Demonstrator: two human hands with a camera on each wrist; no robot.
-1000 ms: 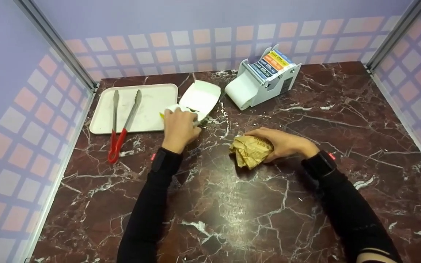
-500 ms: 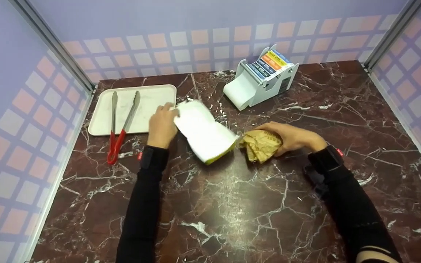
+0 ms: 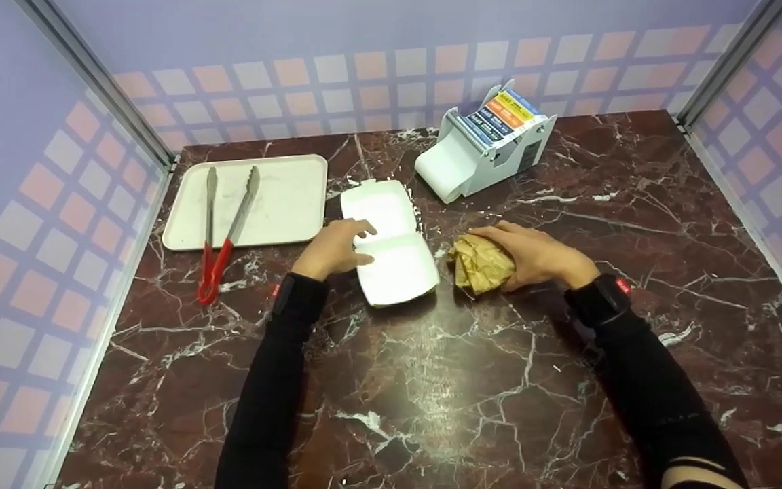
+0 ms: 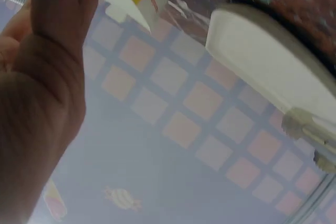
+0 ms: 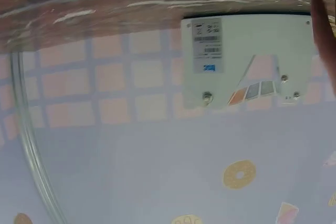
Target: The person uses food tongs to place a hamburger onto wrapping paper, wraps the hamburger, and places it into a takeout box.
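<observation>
Wrapped bundle [image 3: 478,266] looks soft: cup its sides gently! Right hand [image 3: 537,255] grips its right flank; left hand [image 3: 331,250], loose-fingered, meets the box [image 3: 401,272].

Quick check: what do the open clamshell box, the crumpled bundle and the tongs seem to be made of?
Clamshell box: probably smooth coated paperboard; thin walls, white inside, printed yellow outside in the left wrist view.
Crumpled bundle: tan paper wrapper, by its sharp creases; contents hidden.
Tongs: grey metal arms, likely stainless steel by their sheen; solid red handles, perhaps plastic or silicone.
</observation>
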